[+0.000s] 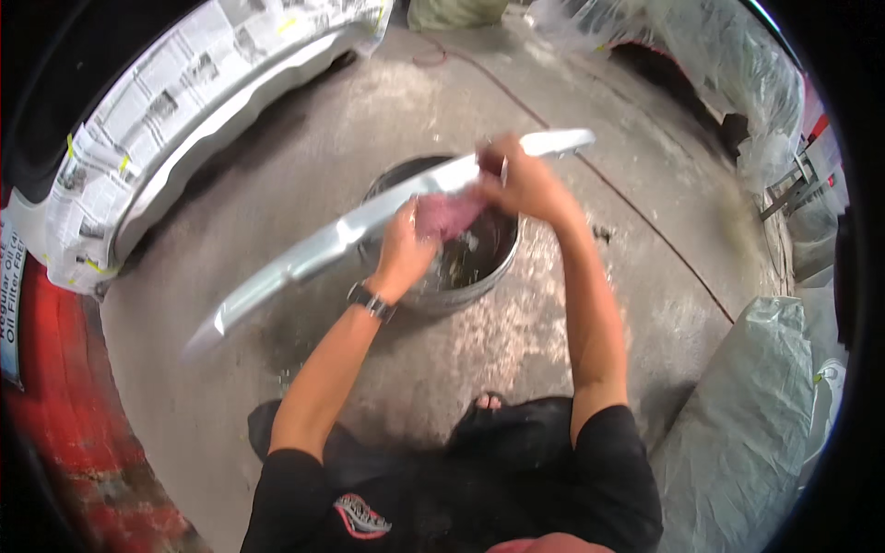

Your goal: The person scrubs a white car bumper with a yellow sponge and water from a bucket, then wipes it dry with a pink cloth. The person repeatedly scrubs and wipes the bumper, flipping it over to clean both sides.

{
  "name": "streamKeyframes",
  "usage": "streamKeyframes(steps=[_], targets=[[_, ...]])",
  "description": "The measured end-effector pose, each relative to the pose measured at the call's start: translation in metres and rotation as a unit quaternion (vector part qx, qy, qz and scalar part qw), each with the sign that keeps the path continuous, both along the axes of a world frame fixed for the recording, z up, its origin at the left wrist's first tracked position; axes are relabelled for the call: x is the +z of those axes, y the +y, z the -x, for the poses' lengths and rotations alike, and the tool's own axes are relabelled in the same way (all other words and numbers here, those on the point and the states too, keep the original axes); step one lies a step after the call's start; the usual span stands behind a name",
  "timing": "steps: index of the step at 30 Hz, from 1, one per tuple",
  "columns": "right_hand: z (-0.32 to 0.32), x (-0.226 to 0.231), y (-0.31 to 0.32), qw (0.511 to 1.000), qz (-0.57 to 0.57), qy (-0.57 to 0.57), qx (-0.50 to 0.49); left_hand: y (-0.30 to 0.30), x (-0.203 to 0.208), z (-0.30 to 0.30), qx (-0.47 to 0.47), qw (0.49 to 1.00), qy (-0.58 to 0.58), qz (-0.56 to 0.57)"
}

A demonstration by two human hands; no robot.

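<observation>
Silver and shiny, a long, curved strip (304, 259) slants above the bucket (461, 297), both ends reaching past its rim, white glints along it, left tip blurred. The left hand (406, 247) curls at the strip, against a crumpled pink cloth (446, 217); the right hand (516, 175), smeared, bends over the strip. From here I can't tell which grips what.

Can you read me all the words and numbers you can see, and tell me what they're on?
Sign: dark printed words, sideways at the left edge; I won't copy them out.
Newspaper: lots of print, too small to read.
Shirt: a red and pale emblem; its letters are too blurred to read.
Silver strip: no writing I can see.
</observation>
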State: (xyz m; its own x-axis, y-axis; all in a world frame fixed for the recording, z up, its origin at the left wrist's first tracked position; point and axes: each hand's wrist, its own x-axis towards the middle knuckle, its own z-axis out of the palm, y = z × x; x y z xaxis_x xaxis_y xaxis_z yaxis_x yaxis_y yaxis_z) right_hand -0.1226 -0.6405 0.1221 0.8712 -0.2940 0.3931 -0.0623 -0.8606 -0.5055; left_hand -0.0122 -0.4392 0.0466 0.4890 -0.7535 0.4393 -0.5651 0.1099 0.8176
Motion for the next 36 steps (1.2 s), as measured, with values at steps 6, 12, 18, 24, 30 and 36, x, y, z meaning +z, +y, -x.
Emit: streamKeyframes(steps=[6,12,18,24,30,36], targets=[[-0.002,-0.032,0.038,0.952,-0.101,0.239,0.161,-0.012,0.007,-0.003,0.062,0.993,-0.084,-0.063],[0.002,-0.031,0.028,0.914,-0.339,0.147,0.169,-0.006,-0.016,-0.005,0.066,0.993,0.097,0.02],[-0.002,-0.018,0.045,0.902,-0.409,0.028,0.134,0.007,-0.028,-0.005,-0.058,0.898,0.436,-0.014],[-0.004,-0.009,0.056,0.887,-0.454,-0.071,0.05,0.001,-0.013,0.018,-0.145,0.817,0.558,0.021],[0.011,0.003,0.055,0.952,-0.303,-0.007,0.04,-0.002,-0.01,0.011,-0.21,0.663,0.718,0.037],[0.025,-0.024,0.056,0.979,0.01,-0.037,0.198,-0.014,-0.003,0.004,-0.225,0.676,0.7,0.036]])
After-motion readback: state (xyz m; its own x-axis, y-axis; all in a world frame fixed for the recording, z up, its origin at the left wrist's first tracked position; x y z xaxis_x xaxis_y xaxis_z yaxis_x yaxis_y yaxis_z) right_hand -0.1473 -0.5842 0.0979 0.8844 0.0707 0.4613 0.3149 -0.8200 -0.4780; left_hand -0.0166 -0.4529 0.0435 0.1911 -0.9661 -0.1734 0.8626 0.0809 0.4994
